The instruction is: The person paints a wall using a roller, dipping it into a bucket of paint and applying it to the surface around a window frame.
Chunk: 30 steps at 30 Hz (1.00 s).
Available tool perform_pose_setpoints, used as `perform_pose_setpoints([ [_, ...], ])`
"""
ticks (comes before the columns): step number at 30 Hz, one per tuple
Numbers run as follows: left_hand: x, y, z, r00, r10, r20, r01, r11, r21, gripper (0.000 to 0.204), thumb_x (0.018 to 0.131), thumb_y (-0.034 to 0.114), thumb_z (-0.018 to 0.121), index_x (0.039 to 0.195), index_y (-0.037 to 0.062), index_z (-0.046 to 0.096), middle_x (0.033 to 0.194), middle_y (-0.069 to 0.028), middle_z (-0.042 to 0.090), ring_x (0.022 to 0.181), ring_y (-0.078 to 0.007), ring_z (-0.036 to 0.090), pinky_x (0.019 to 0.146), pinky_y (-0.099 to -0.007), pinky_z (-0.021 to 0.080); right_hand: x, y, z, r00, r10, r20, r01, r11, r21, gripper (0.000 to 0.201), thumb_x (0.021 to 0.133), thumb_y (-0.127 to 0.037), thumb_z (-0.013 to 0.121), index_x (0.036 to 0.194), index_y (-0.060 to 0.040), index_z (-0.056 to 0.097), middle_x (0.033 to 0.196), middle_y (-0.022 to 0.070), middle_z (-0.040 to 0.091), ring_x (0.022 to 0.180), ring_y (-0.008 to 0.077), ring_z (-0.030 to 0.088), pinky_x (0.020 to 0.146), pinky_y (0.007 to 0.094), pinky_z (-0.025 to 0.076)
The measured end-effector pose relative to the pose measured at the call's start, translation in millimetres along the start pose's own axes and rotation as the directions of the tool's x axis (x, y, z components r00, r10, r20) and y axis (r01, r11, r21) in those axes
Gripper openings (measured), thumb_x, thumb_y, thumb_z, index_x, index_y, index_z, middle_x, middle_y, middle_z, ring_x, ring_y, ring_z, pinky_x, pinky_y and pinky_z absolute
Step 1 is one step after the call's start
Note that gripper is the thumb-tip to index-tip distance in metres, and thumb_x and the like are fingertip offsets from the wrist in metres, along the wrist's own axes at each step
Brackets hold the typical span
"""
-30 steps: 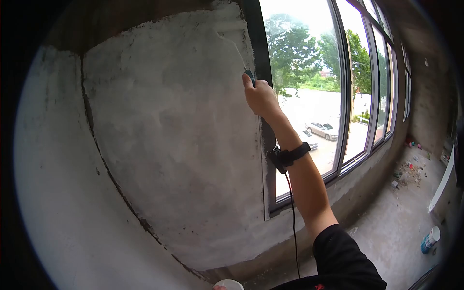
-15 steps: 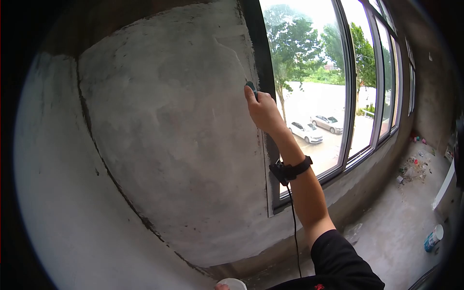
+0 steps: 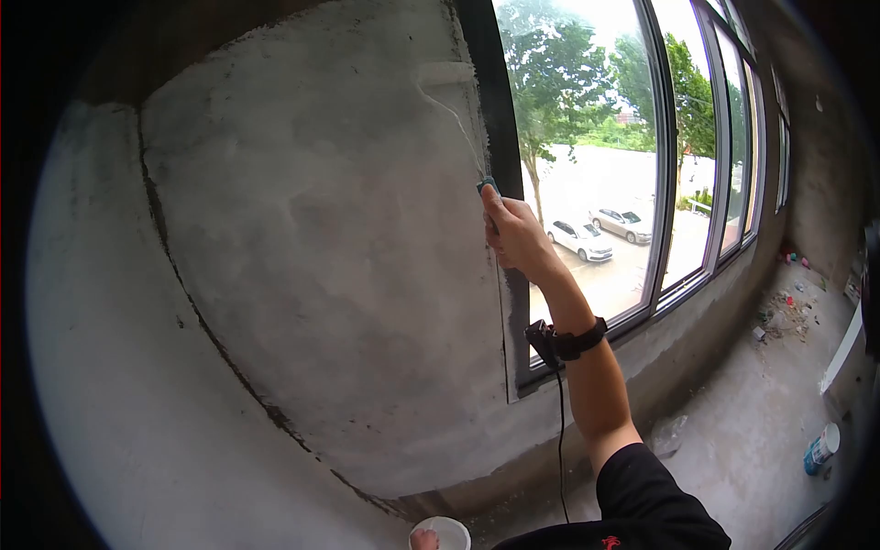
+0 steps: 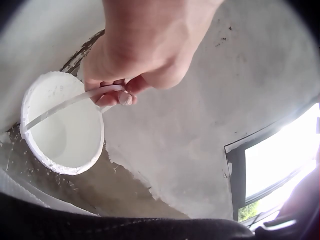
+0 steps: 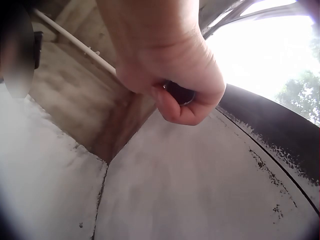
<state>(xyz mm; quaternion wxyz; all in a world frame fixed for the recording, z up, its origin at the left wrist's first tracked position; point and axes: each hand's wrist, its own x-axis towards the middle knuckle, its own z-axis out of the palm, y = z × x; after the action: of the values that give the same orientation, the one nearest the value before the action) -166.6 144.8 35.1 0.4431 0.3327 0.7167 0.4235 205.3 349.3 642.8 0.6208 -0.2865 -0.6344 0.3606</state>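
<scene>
The right hand [image 3: 515, 234], fist clenched on a dark tool handle [image 5: 180, 93], probably a scraper, has slid down the wall [image 3: 321, 238] beside the window frame [image 3: 500, 137]; the left hand [image 4: 145, 50] hooks the bucket [image 4: 62, 125] handle.

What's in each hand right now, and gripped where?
The left hand holds a white bucket by its thin handle. The right hand grips a dark tool by its handle, against the wall; its working end isn't visible.

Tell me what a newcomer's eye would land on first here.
The raised right hand gripping a dark tool handle against the grey plastered wall, right beside the black window frame. Low down, the left hand holds a white bucket by its handle.
</scene>
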Motion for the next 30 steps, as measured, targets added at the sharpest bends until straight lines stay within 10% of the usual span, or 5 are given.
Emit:
perform_pose_setpoints([
  [10, -5, 1, 5, 0.999, -0.045, -0.005, 0.045, 0.999, -0.003, 0.013, 0.082, 0.006, 0.055, 0.070, 0.0027, 0.052, 0.057, -0.0064, 0.054, 0.044, -0.0153, 0.052, 0.039, -0.0290, 0.041, -95, 121, 17, 0.991, -0.060, -0.118, 0.028, 0.966, -0.255, 0.051, 0.100, -0.048, 0.039, 0.068, -0.0078, 0.041, 0.053, -0.0016, 0.041, 0.046, 0.0078, 0.041, 0.043, 0.0266, 0.034],
  [12, -10, 2, 6, 0.998, -0.056, 0.004, 0.056, 0.998, -0.023, 0.013, 0.082, 0.006, 0.055, 0.069, 0.0024, 0.052, 0.057, -0.0065, 0.054, 0.045, -0.0155, 0.053, 0.039, -0.0291, 0.041, -119, 140, 22, 0.976, -0.088, -0.198, 0.002, 0.918, -0.396, 0.048, 0.100, -0.037, 0.044, 0.070, 0.0011, 0.045, 0.052, 0.0148, 0.047, 0.046, 0.0293, 0.048, 0.048, 0.0384, 0.038],
  [16, -36, 32, 9, 0.999, -0.053, 0.004, 0.053, 0.998, -0.043, 0.015, 0.079, 0.006, 0.055, 0.065, 0.0019, 0.049, 0.056, -0.0075, 0.053, 0.044, -0.0153, 0.051, 0.039, -0.0292, 0.040, -170, 194, 35, 0.965, -0.017, -0.262, -0.111, 0.878, -0.466, 0.039, 0.099, -0.031, 0.046, 0.077, 0.0019, 0.047, 0.057, 0.0242, 0.054, 0.058, 0.0464, 0.056, 0.049, 0.0496, 0.040],
  [25, -43, 41, 8, 0.996, -0.092, 0.015, 0.092, 0.993, -0.068, 0.014, 0.082, 0.006, 0.056, 0.069, 0.0032, 0.052, 0.056, -0.0050, 0.053, 0.044, -0.0125, 0.049, 0.039, -0.0266, 0.037, -275, 277, 65, 0.928, 0.155, -0.339, -0.311, 0.823, -0.475, 0.035, 0.098, -0.030, 0.046, 0.081, 0.0005, 0.047, 0.057, 0.0260, 0.054, 0.059, 0.0481, 0.056, 0.051, 0.0524, 0.041],
  [30, -46, 43, 6, 0.994, -0.105, 0.001, 0.105, 0.991, -0.083, 0.013, 0.083, 0.007, 0.055, 0.071, 0.0029, 0.053, 0.057, -0.0045, 0.052, 0.044, -0.0121, 0.048, 0.039, -0.0262, 0.037, -251, 247, 68, 0.929, 0.151, -0.337, -0.299, 0.844, -0.445, 0.035, 0.098, -0.029, 0.045, 0.082, 0.0021, 0.046, 0.057, 0.0265, 0.054, 0.059, 0.0480, 0.056, 0.049, 0.0530, 0.041],
])
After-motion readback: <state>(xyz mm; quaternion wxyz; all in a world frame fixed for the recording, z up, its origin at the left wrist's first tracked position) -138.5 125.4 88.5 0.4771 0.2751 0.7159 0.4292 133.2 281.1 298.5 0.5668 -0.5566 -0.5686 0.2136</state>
